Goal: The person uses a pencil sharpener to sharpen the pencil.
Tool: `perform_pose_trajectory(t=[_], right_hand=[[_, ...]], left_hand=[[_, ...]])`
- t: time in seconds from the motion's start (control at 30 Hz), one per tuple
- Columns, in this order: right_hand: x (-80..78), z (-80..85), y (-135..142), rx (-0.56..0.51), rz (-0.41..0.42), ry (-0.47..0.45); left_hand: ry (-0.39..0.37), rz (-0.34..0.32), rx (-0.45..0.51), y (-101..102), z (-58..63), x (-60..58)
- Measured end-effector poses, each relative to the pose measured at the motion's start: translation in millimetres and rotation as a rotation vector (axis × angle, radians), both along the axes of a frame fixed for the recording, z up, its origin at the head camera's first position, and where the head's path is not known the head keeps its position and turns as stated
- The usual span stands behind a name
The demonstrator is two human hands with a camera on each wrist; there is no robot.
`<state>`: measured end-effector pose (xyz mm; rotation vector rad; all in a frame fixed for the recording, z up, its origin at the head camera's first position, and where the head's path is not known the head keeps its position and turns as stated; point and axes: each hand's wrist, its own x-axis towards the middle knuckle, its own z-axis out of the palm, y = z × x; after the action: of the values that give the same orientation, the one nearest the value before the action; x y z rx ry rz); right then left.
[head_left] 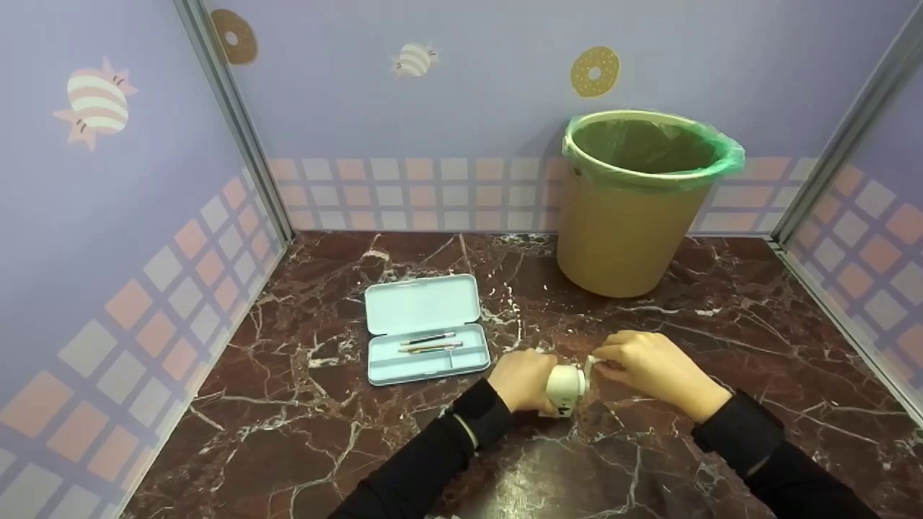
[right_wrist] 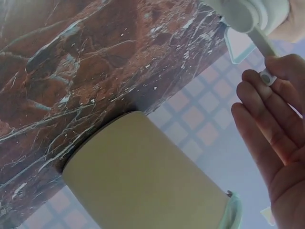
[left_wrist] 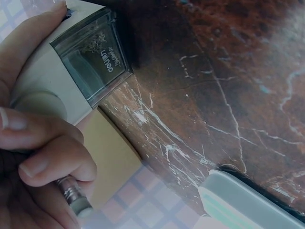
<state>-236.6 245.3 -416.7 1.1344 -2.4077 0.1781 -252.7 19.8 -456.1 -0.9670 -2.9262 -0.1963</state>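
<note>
A white crank pencil sharpener [head_left: 564,386] stands on the marble table, gripped by my left hand [head_left: 522,380]. In the left wrist view, its clear shavings drawer [left_wrist: 93,59] has some shavings inside. Curled fingers of that hand also hold a pencil [left_wrist: 78,202] at the sharpener's round front; only its metal-banded end shows, the tip is hidden. On the sharpener's other side, my right hand [head_left: 649,366] pinches the knob end of the crank handle [right_wrist: 262,45] between thumb and fingers.
Left of the hands, a light blue pencil case [head_left: 422,306] lies with its lid raised and several pencils [head_left: 430,344] inside. A tan bin [head_left: 624,238] with a green liner [head_left: 728,157] stands at the back right. Patterned walls [head_left: 461,94] enclose the table [head_left: 310,432].
</note>
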Motion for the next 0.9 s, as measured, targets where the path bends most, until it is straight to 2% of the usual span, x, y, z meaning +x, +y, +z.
perform_pose_trajectory(t=[0.47,0.9], right_hand=[[-12.9,-6.3,-3.1,0.005,-0.078,-0.095],[-15.9,-10.4,-4.3,0.015,-0.122,-0.114]], left_hand=[[0.003,-0.002,0.005,-0.4,0.6,0.5],[0.014,0.003,-0.003,0.6,-1.5,0.3]])
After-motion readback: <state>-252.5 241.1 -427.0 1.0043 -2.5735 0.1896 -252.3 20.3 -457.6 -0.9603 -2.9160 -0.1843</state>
